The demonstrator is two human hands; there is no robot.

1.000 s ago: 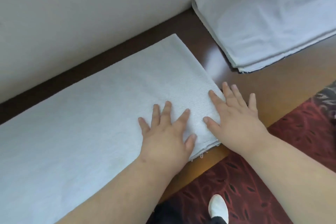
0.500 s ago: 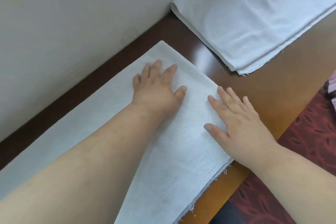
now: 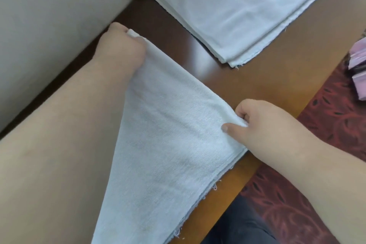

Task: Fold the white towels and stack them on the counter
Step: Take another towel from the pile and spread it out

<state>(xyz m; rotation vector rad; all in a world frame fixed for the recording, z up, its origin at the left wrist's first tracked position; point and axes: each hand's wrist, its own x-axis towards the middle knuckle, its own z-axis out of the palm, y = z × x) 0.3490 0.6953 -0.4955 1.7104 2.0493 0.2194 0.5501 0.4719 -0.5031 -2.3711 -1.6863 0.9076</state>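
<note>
A long white towel (image 3: 168, 138), folded lengthwise, lies on the brown wooden counter (image 3: 257, 77). My left hand (image 3: 122, 45) grips its far corner close to the wall, fingers curled round the cloth. My right hand (image 3: 263, 123) pinches the near corner of the same short end between thumb and curled fingers. My left forearm covers much of the towel's left part. A second folded white towel (image 3: 237, 6) lies flat on the counter beyond, apart from both hands.
A beige wall (image 3: 49, 6) runs along the counter's far side at left. Red patterned carpet (image 3: 326, 144) shows below the counter's front edge. Pink and white items (image 3: 359, 65) sit at the right edge. Dark trousers (image 3: 237, 224) appear at the bottom.
Both hands were pressing flat on the towel; now each has curled round a corner of its short end. The left hand moved out to the far corner.
</note>
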